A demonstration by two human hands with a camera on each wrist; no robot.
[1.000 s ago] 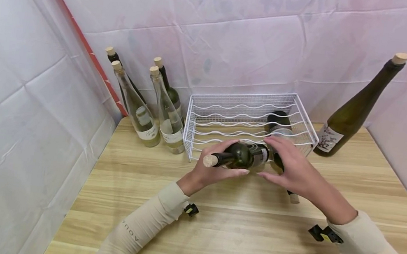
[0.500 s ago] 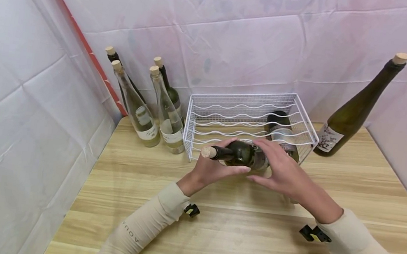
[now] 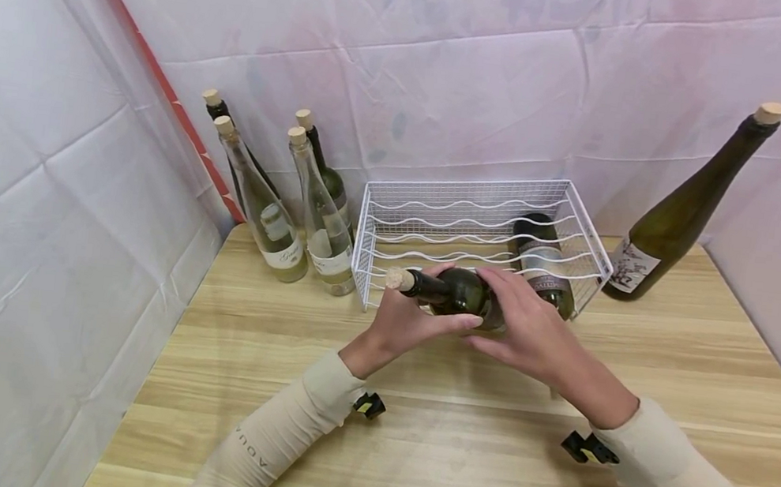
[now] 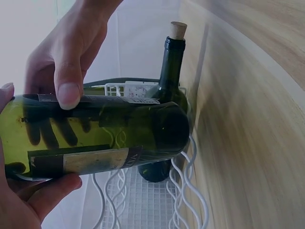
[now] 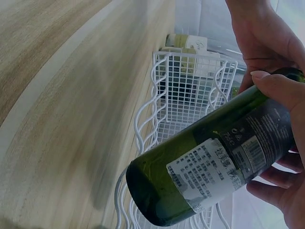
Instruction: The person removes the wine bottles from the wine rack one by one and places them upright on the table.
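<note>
Both hands hold a dark green wine bottle [image 3: 462, 291], tilted above the front of a white wire bottle rack [image 3: 359, 250]. My left hand [image 3: 399, 325] grips it near the shoulder, its corked neck pointing left and up over that hand. My right hand [image 3: 532, 326] curls round the body, thumb on the near side. The left wrist view shows the bottle [image 4: 95, 126] with fingers visible through the glass. In the right wrist view a white printed label [image 5: 205, 174] faces the camera. Another dark wine bottle [image 3: 543, 263] lies in the rack's right end, its neck partly hidden by my right hand.
Several corked bottles stand left of the rack, among them a clear bottle [image 3: 324, 225] close to its side. A tall green bottle [image 3: 673, 210] stands to its right. A white fabric wall [image 3: 453, 59] rises behind the wooden table [image 3: 461, 457].
My right hand has slid left along the held bottle, closer to my left hand, uncovering more of the bottle in the rack. The held bottle's cork has shifted slightly left and up.
</note>
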